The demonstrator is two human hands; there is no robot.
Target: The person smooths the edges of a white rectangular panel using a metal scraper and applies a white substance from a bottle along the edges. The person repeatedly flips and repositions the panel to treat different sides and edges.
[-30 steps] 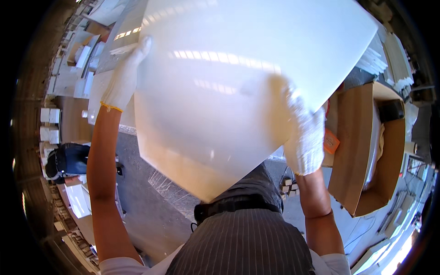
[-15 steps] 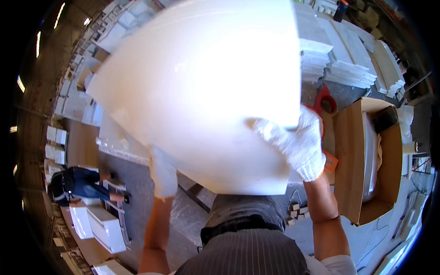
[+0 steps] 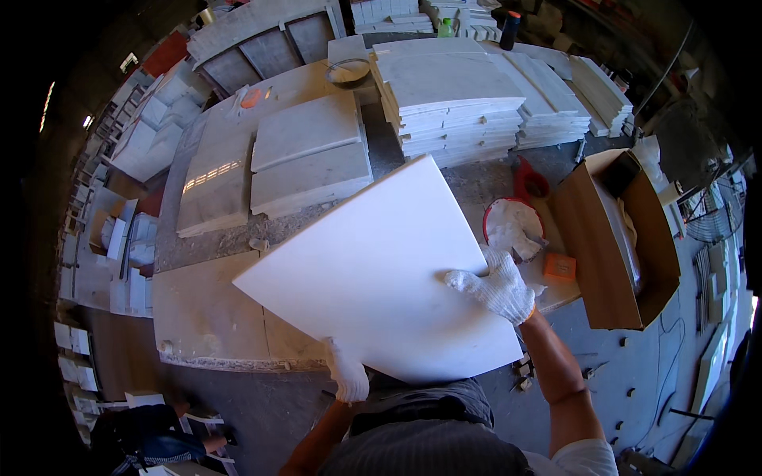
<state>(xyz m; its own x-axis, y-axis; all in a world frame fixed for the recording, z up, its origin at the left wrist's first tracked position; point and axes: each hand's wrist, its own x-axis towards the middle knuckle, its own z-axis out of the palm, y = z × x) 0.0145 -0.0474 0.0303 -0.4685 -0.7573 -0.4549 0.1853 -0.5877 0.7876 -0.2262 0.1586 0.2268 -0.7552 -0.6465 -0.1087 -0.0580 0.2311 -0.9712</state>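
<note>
Nearest, the left hand (image 3: 348,374), gloved white, grips the near edge of a large white slab (image 3: 381,274) from below. The right hand (image 3: 496,287), also gloved, lies spread on the slab's top face near its right edge, grasping it. The slab is held tilted over the near part of a stone worktable (image 3: 202,309). Just right of it sit a red bowl (image 3: 512,226) of white paste and an open cardboard box (image 3: 615,246). Farther off lie flat grey slabs (image 3: 309,159), then a tall stack of tiles (image 3: 452,103).
</note>
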